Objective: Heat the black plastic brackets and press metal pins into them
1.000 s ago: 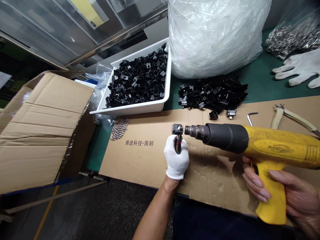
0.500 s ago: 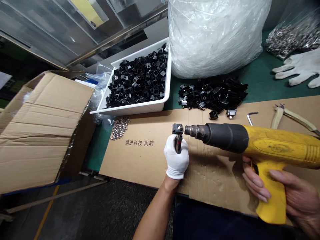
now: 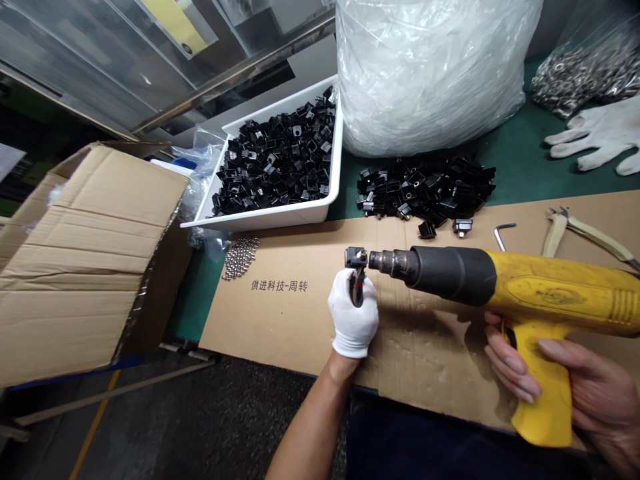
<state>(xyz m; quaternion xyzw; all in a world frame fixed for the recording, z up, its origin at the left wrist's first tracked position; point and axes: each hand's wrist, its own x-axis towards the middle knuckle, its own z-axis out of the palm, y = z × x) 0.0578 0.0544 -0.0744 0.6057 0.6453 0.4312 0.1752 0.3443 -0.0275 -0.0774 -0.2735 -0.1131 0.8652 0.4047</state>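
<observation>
My left hand (image 3: 354, 320), in a white glove, is closed around dark pliers (image 3: 358, 285) with a bit of red, mostly hidden by the fingers. At their tip is a small black plastic part (image 3: 353, 257) with a metal fitting on its right side. My bare right hand (image 3: 555, 373) grips the handle of a yellow heat gun (image 3: 560, 287). The gun's stepped metal nozzle (image 3: 395, 261) points left, its end very close to the fitting. Whether they touch I cannot tell.
Cardboard (image 3: 300, 327) covers the bench front. Behind are a white tray (image 3: 280, 215) of black parts, a loose pile of black parts (image 3: 425, 190) and a big plastic bag (image 3: 435, 73). Small metal pieces (image 3: 241, 257), a hex key (image 3: 501, 235), cutters (image 3: 557, 230) and a glove (image 3: 600, 137) lie around.
</observation>
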